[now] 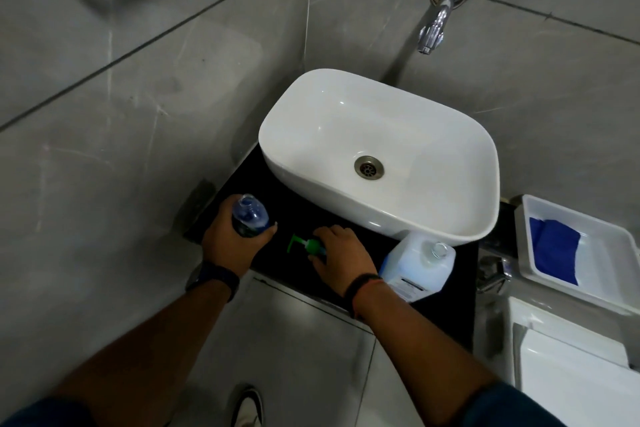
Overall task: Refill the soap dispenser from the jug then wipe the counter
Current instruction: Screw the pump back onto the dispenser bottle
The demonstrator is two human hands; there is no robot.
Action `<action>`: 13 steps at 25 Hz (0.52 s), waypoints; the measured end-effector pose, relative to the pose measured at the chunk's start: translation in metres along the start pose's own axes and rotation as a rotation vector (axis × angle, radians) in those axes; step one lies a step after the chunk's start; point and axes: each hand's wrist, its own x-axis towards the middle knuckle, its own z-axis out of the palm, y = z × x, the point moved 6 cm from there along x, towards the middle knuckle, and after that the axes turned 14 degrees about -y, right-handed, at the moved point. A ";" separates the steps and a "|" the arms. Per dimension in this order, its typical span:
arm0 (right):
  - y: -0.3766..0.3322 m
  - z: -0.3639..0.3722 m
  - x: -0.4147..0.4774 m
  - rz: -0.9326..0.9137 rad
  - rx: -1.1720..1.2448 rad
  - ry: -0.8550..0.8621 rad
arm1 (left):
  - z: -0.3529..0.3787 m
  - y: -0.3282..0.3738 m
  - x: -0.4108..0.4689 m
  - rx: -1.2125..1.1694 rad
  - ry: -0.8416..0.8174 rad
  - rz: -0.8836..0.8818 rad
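Standing open-necked on the black counter [287, 204], the light, slick plastic soap dispenser bottle [250, 217] is clasped round its body by the left hand [232, 240], the right hand [341, 258] closed over the green pump head [308, 246]; the jug [417, 265], likely heavier, wants a firm side grip.

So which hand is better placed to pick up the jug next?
The right hand, probably. It rests on the green pump, right beside the jug, while the left hand is busy holding the open bottle at the counter's far side.
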 end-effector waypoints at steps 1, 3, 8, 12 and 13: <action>0.005 0.007 0.012 0.035 -0.026 -0.054 | 0.000 -0.001 0.000 0.002 0.000 -0.001; 0.008 0.018 0.030 0.056 -0.088 -0.094 | 0.001 -0.003 0.001 0.009 0.006 -0.004; -0.005 0.009 0.041 -0.041 0.049 0.079 | -0.002 -0.004 0.003 -0.023 -0.014 -0.011; -0.046 -0.070 0.006 -0.202 0.408 0.536 | -0.009 0.012 0.000 -0.048 -0.016 -0.017; -0.056 -0.094 -0.004 -0.238 0.518 0.643 | -0.009 0.020 0.000 -0.048 -0.019 -0.013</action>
